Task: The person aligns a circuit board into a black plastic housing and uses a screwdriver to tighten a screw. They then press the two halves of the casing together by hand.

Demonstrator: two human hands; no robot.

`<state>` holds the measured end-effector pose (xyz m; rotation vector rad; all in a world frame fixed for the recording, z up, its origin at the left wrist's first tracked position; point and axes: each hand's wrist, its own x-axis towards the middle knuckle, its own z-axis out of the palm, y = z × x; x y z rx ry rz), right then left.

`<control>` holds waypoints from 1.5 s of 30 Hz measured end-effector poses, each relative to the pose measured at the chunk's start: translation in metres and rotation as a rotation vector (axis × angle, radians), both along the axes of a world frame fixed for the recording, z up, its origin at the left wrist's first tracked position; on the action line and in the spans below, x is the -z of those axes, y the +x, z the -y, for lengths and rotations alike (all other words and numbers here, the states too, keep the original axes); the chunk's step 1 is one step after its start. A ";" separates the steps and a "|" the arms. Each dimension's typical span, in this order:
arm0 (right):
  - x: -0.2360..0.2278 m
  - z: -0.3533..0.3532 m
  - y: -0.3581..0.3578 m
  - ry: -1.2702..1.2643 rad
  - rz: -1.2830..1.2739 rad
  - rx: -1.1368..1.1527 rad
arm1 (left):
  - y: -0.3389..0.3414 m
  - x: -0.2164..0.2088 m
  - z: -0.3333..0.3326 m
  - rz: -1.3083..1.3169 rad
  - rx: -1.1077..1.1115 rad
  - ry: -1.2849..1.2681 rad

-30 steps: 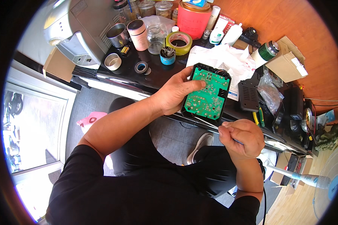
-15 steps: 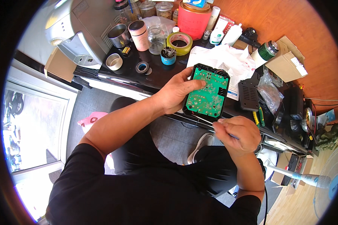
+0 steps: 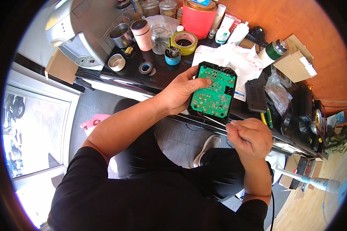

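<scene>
My left hand (image 3: 180,92) grips the left side of a black plastic case, its thumb lying on the green circuit board (image 3: 214,94) set inside. The board's soldered side faces up. In my closed right hand (image 3: 252,138) is a slim screwdriver (image 3: 216,121), its thin metal shaft pointing up and left to the lower edge of the case. The tip is at that edge, and I cannot tell exactly what it touches. My right fingers hide most of the handle. A black vented cover (image 3: 255,95) lies on the desk right of the case.
Behind the case lies a crumpled white bag (image 3: 235,61). A yellow tape roll (image 3: 184,42), a blue tin (image 3: 172,57), a glass jar (image 3: 159,38) and a pink tumbler (image 3: 142,35) stand further back. At right are a clear plastic bag (image 3: 277,88) and a cardboard box (image 3: 297,61).
My right hand has shifted slightly right, and the screwdriver with it. My left hand and the case have barely moved.
</scene>
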<state>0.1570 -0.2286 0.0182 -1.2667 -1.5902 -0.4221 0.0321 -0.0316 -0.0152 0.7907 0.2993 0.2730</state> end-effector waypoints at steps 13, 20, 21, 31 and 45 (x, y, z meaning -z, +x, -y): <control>0.000 -0.006 -0.012 -0.051 0.001 -0.023 | 0.001 0.002 0.004 -0.010 -0.024 0.070; 0.013 -0.017 -0.018 -0.061 0.007 0.024 | 0.004 0.009 0.010 -0.074 -0.075 0.233; 0.014 -0.019 -0.020 -0.065 0.018 0.018 | 0.005 0.011 0.012 -0.067 -0.099 0.270; 0.018 -0.032 -0.029 -0.112 0.071 0.064 | 0.005 0.017 0.018 -0.252 -0.112 0.436; 0.007 -0.023 -0.021 -0.125 -0.287 0.184 | 0.007 0.007 0.013 -0.095 -0.082 -0.017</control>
